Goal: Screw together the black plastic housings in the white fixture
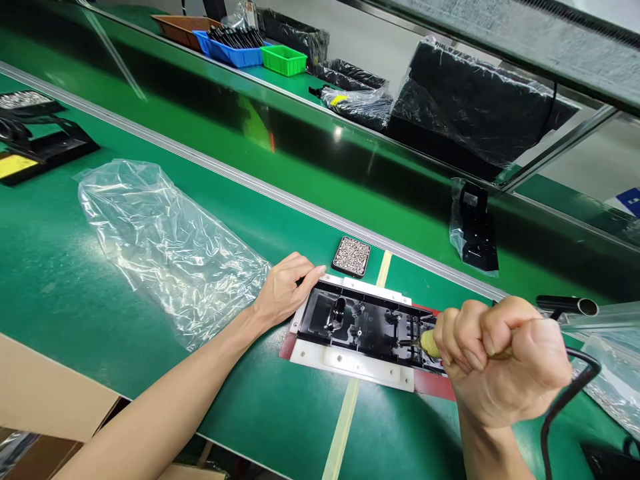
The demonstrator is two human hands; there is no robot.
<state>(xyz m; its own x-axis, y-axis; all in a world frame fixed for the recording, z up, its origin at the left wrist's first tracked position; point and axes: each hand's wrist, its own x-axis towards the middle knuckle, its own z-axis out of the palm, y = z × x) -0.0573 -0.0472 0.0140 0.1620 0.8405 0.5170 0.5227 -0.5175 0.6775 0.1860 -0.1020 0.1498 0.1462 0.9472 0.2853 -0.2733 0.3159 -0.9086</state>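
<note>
A long black plastic housing (370,327) lies open side up, with posts and ribs inside, in a white jig (350,363) on a red base. My left hand (287,287) is closed at the jig's upper left corner, its thumb along the edge and its other fingers curled. In my right fist (500,353) is a corded tool with a yellow front end (429,343); its exact kind is hard to tell. The thin dark tip points left into the right part of the housing. A small black tray (351,256) of tiny metal parts sits just behind the jig.
A clear plastic bag (170,247) lies flat on the green table at left. The tool's black cord (550,420) hangs at right. Beyond the metal rail (240,183) are a bagged black part (477,227), and farther back, blue (235,53) and green bins (284,61).
</note>
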